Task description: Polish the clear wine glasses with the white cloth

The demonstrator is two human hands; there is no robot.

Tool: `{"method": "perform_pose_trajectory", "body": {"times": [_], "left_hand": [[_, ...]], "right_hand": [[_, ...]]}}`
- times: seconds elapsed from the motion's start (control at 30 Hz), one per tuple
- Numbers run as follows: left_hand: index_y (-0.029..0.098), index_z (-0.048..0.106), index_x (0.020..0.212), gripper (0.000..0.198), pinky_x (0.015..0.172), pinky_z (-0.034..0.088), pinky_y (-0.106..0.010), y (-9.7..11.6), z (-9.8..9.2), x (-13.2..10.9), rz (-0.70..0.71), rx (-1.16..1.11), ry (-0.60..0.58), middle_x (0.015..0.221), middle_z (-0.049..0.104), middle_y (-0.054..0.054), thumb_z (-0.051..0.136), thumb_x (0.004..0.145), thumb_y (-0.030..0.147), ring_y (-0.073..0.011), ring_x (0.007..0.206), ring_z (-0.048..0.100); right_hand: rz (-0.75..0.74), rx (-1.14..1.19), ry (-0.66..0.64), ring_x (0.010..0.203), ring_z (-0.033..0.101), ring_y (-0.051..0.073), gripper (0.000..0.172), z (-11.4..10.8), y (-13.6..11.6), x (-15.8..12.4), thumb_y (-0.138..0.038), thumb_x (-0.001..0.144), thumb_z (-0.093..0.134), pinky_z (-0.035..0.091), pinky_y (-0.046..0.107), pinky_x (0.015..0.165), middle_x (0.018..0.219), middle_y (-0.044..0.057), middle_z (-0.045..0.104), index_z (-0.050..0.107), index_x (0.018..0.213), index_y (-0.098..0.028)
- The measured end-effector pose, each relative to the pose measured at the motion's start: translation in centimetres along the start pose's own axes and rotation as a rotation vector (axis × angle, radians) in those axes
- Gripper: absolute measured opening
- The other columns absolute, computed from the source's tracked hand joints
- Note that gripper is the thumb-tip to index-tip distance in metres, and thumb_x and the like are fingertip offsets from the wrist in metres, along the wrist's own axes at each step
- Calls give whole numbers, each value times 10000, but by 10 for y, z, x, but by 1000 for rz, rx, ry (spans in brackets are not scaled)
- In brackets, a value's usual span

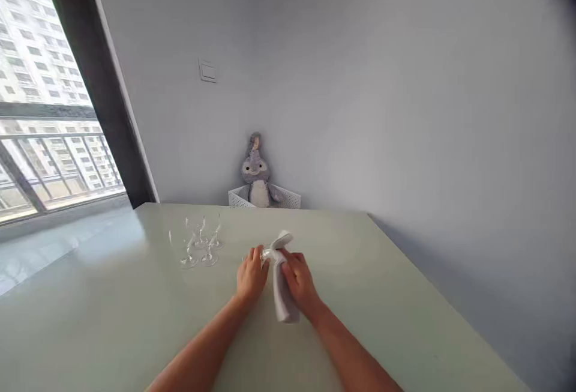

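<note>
Pale tabletop (382,320): left fingers (258,254) grasp a glass (266,254) against the cloth (283,302), clutched by right fingers (290,256); wiping looks midway. Other glasses (209,259) stand left of the cloth, whether wiped I cannot tell.

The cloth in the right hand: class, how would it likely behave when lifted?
The cloth is probably floppy, since its upper end folds over and its lower end trails from the right hand. It looks light, being soft-looking fabric, and seems unlikely to roll, given its loose folds.
</note>
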State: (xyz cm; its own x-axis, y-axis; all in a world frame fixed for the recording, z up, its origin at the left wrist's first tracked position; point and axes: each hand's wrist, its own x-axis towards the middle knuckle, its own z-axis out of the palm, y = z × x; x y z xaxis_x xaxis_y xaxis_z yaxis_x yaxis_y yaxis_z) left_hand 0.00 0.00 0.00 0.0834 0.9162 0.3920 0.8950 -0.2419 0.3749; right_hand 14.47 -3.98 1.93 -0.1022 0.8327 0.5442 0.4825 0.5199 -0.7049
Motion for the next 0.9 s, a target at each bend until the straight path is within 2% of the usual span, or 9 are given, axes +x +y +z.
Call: {"method": "perform_pose_trajectory", "body": {"times": [0.07,0.13,0.23,0.3,0.43,0.63,0.77,0.83,0.9], "left_hand": [[203,421,1107,268,738,377,-262,1,-2,0,1,36,-9,988,564,-39,395,852,279,-168,893,535],[193,445,1091,262,754,378,-270,2,-3,0,37,80,8,963,566,-46,422,838,257,-175,896,524],[193,471,1097,291,770,380,-297,4,0,0,159,162,88,937,563,-50,469,806,211,-190,891,500],[197,478,1113,315,765,382,-318,3,3,0,244,192,142,912,566,-52,477,798,193,-198,864,491],[179,488,1143,334,757,381,-348,-1,7,-3,397,196,184,894,586,-77,468,810,201,-212,841,487],[227,449,1211,392,953,280,-409,-4,-7,0,514,137,255,933,623,-52,431,829,142,-203,964,496],[265,499,1155,312,998,227,-409,-7,-19,7,586,44,123,845,645,-21,437,850,245,-158,830,558],[264,532,1116,309,932,306,-379,-9,-23,9,542,-34,-21,748,642,-8,484,822,348,-151,737,566],[253,573,1044,333,776,400,-313,-10,-26,10,438,-171,-231,686,625,7,518,775,443,-147,667,559]], "right_hand": [[-12,56,-21,1026,458,221,404,3,-4,-1,-346,878,370,346,372,917,1201,63,522,434,1261,-235],[41,169,-65,1020,470,222,410,3,-5,-2,-381,866,392,352,364,905,1182,67,529,457,1238,-221],[257,452,-175,811,538,185,412,-1,-1,-3,-474,839,409,427,304,728,896,51,597,552,1097,-187],[432,609,-211,635,501,138,412,-2,4,-3,-525,802,442,411,260,587,708,12,548,589,959,-173],[572,808,-246,565,427,100,376,4,13,-6,-510,707,591,341,223,527,615,-9,488,592,767,-138],[666,965,-118,538,466,117,388,-1,17,0,-496,637,663,365,243,541,595,10,547,631,776,-136],[604,902,-310,548,546,174,449,-19,17,3,-529,649,633,416,305,558,592,37,578,635,853,-129],[525,771,-403,586,564,189,452,-30,15,3,-516,626,658,419,312,575,617,44,597,640,846,-122],[456,646,-455,631,564,189,438,-41,12,3,-509,598,680,413,299,591,648,45,611,649,802,-123]]}}
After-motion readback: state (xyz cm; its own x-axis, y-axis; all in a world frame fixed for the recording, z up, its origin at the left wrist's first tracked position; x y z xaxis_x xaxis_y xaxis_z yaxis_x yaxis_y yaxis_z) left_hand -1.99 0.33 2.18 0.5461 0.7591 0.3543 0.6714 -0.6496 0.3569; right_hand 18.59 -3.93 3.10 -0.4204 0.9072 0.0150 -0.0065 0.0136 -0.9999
